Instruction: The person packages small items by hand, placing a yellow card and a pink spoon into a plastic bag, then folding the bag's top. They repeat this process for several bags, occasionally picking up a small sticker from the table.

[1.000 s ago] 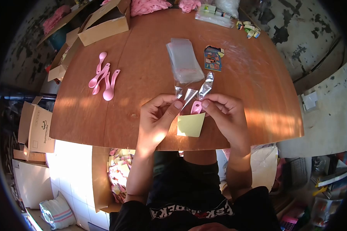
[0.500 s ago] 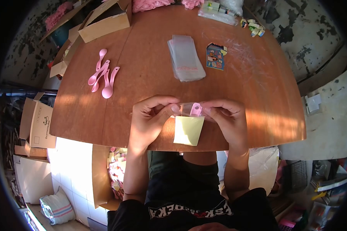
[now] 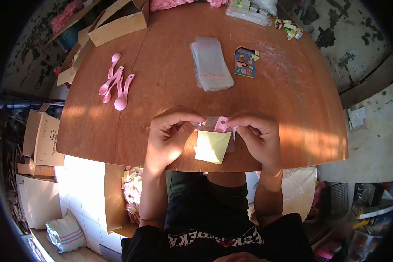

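Note:
Near the table's front edge, a clear plastic bag (image 3: 211, 123) is stretched between my hands. Inside it show a pale yellow card (image 3: 212, 147) and the pink holed handle end of a spoon (image 3: 222, 124); the rest of that spoon is hidden behind the card. My left hand (image 3: 172, 133) pinches the bag's upper left corner between thumb and fingers. At the upper right, my right hand (image 3: 258, 133) pinches the other side, close to the handle. Several loose pink spoons (image 3: 121, 101) lie to the left, and a stack of clear bags (image 3: 212, 65) lies ahead.
Beside the bag stack lies a blue printed card (image 3: 246, 63). Thin plastic strips (image 3: 279, 65) are scattered to its right. Cardboard boxes (image 3: 118, 30) stand at the back left; small folded cards (image 3: 291, 29) sit at the back right. Below the table is an open box (image 3: 113, 196) of packed items.
The bag and yellow card have shifted slightly left and tilted a little. More of the bag's right side shows beside the card. Both hands keep their pinch.

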Demonstrator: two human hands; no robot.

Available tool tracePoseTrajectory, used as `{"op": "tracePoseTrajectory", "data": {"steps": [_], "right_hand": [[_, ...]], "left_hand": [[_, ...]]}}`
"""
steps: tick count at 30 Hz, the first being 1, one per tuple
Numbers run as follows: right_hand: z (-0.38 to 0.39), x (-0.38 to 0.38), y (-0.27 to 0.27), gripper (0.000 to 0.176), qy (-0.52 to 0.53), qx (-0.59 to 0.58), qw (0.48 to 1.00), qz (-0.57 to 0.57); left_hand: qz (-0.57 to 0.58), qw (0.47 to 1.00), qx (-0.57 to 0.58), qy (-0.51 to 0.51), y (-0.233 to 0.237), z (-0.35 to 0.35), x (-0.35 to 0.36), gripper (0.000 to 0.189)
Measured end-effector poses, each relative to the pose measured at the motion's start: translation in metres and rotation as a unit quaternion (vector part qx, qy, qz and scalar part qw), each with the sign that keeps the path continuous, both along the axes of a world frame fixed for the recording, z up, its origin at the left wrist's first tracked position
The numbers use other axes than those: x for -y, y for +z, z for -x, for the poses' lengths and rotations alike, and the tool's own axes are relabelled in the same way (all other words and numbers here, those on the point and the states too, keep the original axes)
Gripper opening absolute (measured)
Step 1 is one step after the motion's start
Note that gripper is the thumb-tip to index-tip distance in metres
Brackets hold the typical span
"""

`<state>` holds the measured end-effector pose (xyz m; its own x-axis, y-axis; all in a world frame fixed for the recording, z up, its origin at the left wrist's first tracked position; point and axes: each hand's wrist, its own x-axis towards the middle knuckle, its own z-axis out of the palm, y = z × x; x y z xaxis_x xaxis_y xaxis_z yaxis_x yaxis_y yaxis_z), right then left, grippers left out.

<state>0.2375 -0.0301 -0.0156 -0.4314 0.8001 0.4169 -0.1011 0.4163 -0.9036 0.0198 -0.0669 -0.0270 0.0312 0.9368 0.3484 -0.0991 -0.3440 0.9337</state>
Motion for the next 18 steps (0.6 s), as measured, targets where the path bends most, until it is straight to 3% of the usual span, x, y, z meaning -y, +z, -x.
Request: {"op": "tracePoseTrajectory", "data": {"steps": [8, 11, 18], "right_hand": [[-0.0003, -0.0009, 0.0003, 0.021, -0.027, 0.041, 0.995, -0.09], [0.0039, 0.0039, 0.0034, 0.017, -0.015, -0.008, 0.998, -0.061], [0.0075, 0.0027, -0.0007, 0.023, -0.04, 0.023, 0.996, -0.076]], "left_hand": [[-0.006, 1.0, 0.01, 0.003, 0.0043, -0.0009, 0.0001, 0.018], [-0.008, 1.0, 0.026, -0.007, 0.0055, -0.0024, 0.001, 0.016], [0.036, 0.998, 0.014, 0.048, 0.0002, -0.0066, 0.0022, 0.019]]}}
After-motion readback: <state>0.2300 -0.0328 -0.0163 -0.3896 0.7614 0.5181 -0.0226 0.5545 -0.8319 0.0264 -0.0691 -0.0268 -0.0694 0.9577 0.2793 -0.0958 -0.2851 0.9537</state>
